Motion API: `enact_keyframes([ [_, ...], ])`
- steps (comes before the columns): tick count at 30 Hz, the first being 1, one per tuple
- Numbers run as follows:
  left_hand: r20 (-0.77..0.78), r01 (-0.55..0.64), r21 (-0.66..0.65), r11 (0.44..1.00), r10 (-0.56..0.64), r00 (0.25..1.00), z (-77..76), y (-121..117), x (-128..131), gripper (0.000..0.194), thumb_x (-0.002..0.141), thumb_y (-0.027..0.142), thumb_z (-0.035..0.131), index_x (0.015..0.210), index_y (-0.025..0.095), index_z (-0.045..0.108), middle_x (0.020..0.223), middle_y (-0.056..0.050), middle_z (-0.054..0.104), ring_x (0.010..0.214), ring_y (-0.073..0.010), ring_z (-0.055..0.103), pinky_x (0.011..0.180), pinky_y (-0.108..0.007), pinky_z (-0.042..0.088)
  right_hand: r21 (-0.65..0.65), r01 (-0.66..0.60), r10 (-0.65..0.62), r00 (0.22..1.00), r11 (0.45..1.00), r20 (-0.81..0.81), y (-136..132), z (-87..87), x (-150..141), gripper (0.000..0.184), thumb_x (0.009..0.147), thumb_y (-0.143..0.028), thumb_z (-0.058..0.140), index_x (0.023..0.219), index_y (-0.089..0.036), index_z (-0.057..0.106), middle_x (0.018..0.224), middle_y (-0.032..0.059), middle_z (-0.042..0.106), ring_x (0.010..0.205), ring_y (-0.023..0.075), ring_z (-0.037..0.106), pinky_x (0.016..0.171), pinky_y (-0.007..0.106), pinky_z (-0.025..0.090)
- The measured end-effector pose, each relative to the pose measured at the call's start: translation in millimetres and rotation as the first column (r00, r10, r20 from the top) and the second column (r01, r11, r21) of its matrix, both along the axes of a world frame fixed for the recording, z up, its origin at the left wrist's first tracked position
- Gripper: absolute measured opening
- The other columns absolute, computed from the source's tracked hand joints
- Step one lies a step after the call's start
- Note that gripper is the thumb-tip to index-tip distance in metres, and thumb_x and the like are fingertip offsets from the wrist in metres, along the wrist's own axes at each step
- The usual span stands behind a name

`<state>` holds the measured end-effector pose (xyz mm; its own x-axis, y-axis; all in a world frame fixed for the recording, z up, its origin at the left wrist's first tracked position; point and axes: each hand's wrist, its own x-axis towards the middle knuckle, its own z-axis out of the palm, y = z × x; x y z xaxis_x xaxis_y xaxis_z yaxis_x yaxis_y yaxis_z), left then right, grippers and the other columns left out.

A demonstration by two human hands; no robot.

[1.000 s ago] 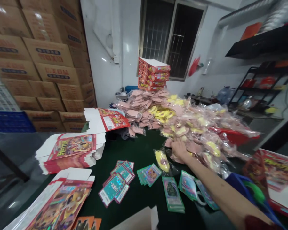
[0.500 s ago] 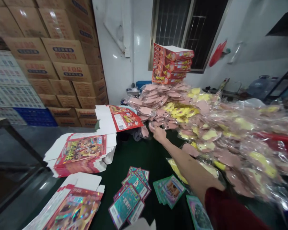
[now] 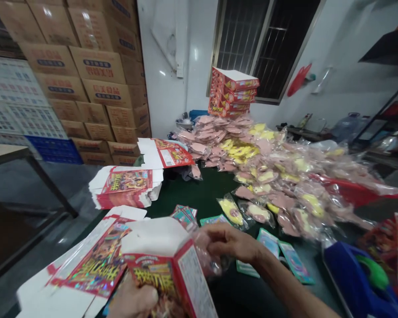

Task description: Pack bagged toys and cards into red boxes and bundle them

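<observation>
My left hand [image 3: 132, 301] grips the bottom of an opened red printed carton [image 3: 172, 274] at the lower middle, its white flap lifted. My right hand [image 3: 230, 242] is closed on a clear packet with a pink piece [image 3: 207, 256], held at the carton's open top. Just behind the hands lie green and teal cards [image 3: 185, 216] on the dark green table [image 3: 199, 192]. Two more clear packets [image 3: 230, 211] lie a little farther back.
A large heap of pink and yellow packets [image 3: 278, 176] covers the table's right and back. Flat red cartons are stacked at left [image 3: 126, 187] and near left [image 3: 93, 265]. Assembled red boxes [image 3: 232, 90] stand at the back. A blue tape dispenser [image 3: 358, 274] sits right. Brown cartons [image 3: 96, 79] line the left wall.
My right hand drew back from the far pile with a pink packet to the near edge. My left hand and the opened red carton have come into view below.
</observation>
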<state>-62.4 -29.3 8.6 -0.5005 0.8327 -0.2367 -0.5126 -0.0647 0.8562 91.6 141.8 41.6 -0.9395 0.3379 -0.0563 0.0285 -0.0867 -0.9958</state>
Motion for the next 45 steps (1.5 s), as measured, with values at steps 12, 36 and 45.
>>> enact_keyframes([
  [12,0.214,-0.108,0.147,0.983,0.075,0.974,13.8,10,63,0.063,0.053,0.026,0.083,0.112,0.022,0.060,0.083,-0.004,0.075,0.085,-0.0288,0.069,0.075,-0.038,0.057,-0.469,0.411,-0.535,0.828,0.782,-0.166,-67,-1.7,31,0.051,0.063,-0.041,0.074,0.106,-0.021,0.058,0.097,0.0071,0.068,0.083,0.0221,0.065,0.068,0.033,0.049],
  [36,-0.491,0.572,-0.009,0.820,-0.502,0.712,39.8,-38,58,0.057,0.057,0.017,0.078,0.110,0.020,0.057,0.093,-0.001,0.072,0.082,-0.0203,0.067,0.069,-0.027,0.054,0.632,0.757,-0.686,0.550,0.167,-0.477,-100,85.9,104,0.012,0.072,-0.022,0.067,0.083,-0.021,0.068,0.073,-0.0012,0.068,0.061,0.0124,0.061,0.054,0.021,0.049],
  [45,-0.561,0.543,-0.013,0.839,-0.456,0.691,31.0,-28,52,0.051,0.061,0.022,0.077,0.108,0.019,0.059,0.090,0.000,0.072,0.082,-0.0185,0.067,0.073,-0.027,0.053,0.933,0.282,-0.423,0.890,0.222,-0.168,-110,111.6,117,0.017,0.084,-0.015,0.052,0.089,-0.023,0.065,0.083,-0.0010,0.069,0.069,0.0112,0.063,0.061,0.020,0.049],
])
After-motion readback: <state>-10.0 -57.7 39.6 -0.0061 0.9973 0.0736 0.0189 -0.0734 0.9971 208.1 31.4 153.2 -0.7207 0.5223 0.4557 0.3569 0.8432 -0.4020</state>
